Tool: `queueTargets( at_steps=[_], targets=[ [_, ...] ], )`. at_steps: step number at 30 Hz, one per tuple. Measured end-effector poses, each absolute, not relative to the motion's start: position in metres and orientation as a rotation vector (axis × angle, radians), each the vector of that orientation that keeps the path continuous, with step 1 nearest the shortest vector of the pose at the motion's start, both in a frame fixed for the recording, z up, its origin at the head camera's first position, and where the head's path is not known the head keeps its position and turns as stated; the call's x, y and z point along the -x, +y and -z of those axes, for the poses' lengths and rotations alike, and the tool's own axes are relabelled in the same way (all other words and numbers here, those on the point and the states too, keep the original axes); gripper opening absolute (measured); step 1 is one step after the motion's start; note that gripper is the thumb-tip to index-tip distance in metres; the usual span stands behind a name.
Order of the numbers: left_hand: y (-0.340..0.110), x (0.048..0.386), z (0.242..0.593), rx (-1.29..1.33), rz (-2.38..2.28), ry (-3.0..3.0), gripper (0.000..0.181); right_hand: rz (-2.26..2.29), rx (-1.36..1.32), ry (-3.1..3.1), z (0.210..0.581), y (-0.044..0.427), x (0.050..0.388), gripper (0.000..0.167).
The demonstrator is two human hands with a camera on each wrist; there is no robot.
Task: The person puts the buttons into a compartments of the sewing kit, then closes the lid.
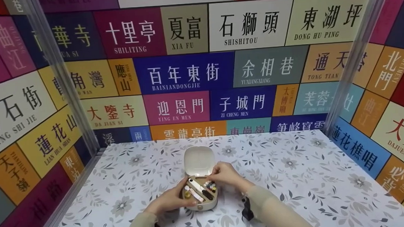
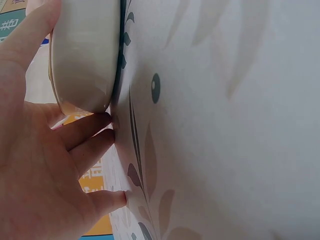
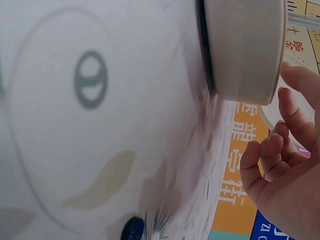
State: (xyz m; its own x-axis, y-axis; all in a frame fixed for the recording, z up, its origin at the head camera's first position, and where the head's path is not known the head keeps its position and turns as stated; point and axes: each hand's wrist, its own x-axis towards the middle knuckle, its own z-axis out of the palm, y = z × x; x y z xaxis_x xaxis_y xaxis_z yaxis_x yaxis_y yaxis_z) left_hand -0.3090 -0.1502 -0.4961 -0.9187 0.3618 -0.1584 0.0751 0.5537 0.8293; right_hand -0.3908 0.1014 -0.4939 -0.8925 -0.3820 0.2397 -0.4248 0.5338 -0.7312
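Observation:
A cream box with rounded corners sits on the table, its lid raised at the back. Inside, a long white and dark tool lies slantwise across the middle. Several small coloured pieces fill the right compartment; a yellow piece is on the left. My left hand grips the box at its left side, thumb along the front. Over the back right rim, my right hand has thumb and index fingertips close together. Whether they pinch anything is hidden. Its other fingers are bent in the right wrist view.
A white tablecloth with grey flowers and leaves covers the table. Coloured panels with Chinese lettering stand behind and along both sides. Clear upright corner strips rise at the back corners.

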Motion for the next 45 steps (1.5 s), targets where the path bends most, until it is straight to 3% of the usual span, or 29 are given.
queueTargets(
  at_steps=[12, 15, 23, 45],
  targets=[
    [-0.157, 0.308, 0.495, -0.344, -1.323, 2.454, 0.110, -1.369, -0.774, -2.766, 0.491, 0.148, 0.392, 0.013],
    [-0.159, 0.308, 0.495, -0.349, -1.314, 2.465, 0.110, -1.338, -0.804, -2.772, 0.493, 0.156, 0.391, 0.018],
    [-0.155, 0.308, 0.496, -0.320, -1.328, 2.450, 0.111, -1.242, -1.049, -2.731, 0.494, 0.137, 0.386, 0.027],
    [-0.149, 0.309, 0.496, -0.371, -1.331, 2.454, 0.110, -1.252, -1.064, -2.805, 0.491, 0.119, 0.379, 0.026]
  ],
)
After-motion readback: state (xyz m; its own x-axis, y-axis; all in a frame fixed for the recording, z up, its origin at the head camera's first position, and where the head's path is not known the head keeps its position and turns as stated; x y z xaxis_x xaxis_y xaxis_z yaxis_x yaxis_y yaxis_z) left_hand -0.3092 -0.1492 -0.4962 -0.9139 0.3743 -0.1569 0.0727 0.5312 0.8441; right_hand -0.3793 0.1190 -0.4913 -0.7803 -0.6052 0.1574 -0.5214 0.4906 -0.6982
